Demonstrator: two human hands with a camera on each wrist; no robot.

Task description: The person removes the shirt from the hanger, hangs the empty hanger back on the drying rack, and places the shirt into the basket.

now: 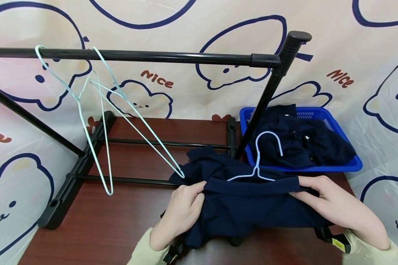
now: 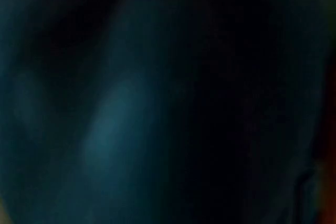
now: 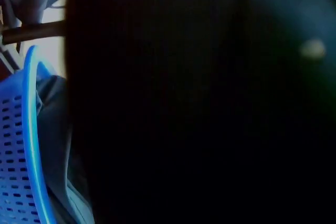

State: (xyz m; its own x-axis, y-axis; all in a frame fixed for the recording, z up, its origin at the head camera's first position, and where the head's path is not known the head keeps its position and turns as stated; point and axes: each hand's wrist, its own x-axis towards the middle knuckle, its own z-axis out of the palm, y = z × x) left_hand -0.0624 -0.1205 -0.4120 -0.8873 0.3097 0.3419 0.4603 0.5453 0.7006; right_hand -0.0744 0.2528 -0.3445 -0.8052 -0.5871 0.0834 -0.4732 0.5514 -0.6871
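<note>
A dark navy garment [image 1: 245, 209] is stretched between both hands, its folded top band running nearly level. My left hand [image 1: 183, 209] pinches the band's left end, thumb along the edge. At the other end my right hand [image 1: 335, 198] grips the edge between thumb and fingers. A pale blue hanger [image 1: 258, 162] stands behind the band, hook up, its lower part hidden by the cloth. Dark, blurred cloth [image 2: 121, 124] fills the left wrist view. Darkness covers most of the right wrist view.
Two pale green hangers [image 1: 86, 125] [image 1: 146, 129] hang from the black rack's rail [image 1: 172, 56] at left, one tip right by the garment. A blue basket [image 1: 351, 162] with folded navy clothes [image 1: 302, 140] stands at back right. The rack's base bars [image 1: 132, 180] cross the brown table [image 1: 119, 224].
</note>
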